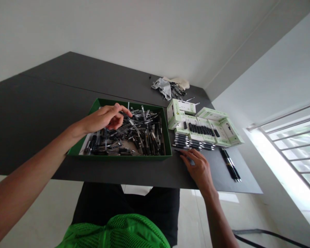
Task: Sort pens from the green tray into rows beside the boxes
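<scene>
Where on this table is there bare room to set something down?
The dark tabletop left of the green tray is bare, as is the strip behind the tray, up to the grey cloth. It's crowded in the tray's loose pens and around the green-and-white boxes, where pen rows sit beside the right hand.

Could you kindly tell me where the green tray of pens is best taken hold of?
Grip the green tray by its long near wall, coming from the person's side: that wall is straight and faces them, while boxes crowd the right end. Keep it level, as the loose pens lie uncovered.
</scene>
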Demonstrator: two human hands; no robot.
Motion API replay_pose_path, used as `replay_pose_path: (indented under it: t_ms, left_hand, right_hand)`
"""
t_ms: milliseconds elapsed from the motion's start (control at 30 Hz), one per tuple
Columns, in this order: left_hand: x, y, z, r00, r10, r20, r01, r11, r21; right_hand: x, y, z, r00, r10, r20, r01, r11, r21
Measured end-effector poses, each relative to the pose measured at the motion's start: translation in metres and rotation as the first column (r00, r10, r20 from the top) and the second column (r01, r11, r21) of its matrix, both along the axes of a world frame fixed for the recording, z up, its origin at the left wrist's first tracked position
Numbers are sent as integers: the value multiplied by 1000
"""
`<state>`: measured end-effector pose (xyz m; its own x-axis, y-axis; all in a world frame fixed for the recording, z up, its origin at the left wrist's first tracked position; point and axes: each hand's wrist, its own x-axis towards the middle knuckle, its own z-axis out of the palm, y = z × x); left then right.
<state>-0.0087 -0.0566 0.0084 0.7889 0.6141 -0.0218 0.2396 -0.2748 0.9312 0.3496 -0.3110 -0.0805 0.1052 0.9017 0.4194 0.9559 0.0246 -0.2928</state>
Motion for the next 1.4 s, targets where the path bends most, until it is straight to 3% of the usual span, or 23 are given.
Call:
replay_pose_path:
  t_ms: [267,367,433,567,633,700,800,867,967,1067,1300,1400]
  left_hand:
    - [0,0,2,1000,0,-22,1,1000,20]
    - [0,-2,3,1000,3,-23,-3,1000,24]
    - [0,-3,3,1000,0,-19,0,1000,16]
    - [1,-2,1,996,-55,-67,60,995,85]
    - [1,-1,0,982,-107,-159,135,975,175]
    - [3,-1,-3,951,-161,-263,229,940,252]
    - [4,-3,-8,892,-207,-401,357,868,345]
    - [4,-6,-11,851,-188,-490,417,809,415]
    - [4,-10,-14,800,-129,-586,477,730,490]
    - [4,-11,-14,792,-89,-604,487,689,537]
    - [5,-7,-11,856,91,-508,297,719,628]
    - [4,-5,-11,882,90,-463,246,749,615]
  right_hand:
    - [-1,8,1,998,-50,34,50,999,3]
    - [-8,15,10,1000,-20,-10,20,1000,11]
    - [-18,20,27,994,30,-104,-27,999,31]
    - [-53,37,77,942,236,-237,-221,971,86]
    - [-72,54,98,891,402,-211,-403,914,41]
    - [-89,77,110,829,544,-127,-556,826,-93]
    - [-106,112,109,707,707,-13,-673,668,-318]
    - [-116,130,103,663,747,46,-665,616,-422]
    - [-130,143,94,668,729,152,-583,639,-502]
    - [-142,148,90,692,688,220,-511,681,-524]
    - [-154,154,81,668,671,322,-473,717,-512]
    - [-157,158,78,658,670,344,-472,723,-504]
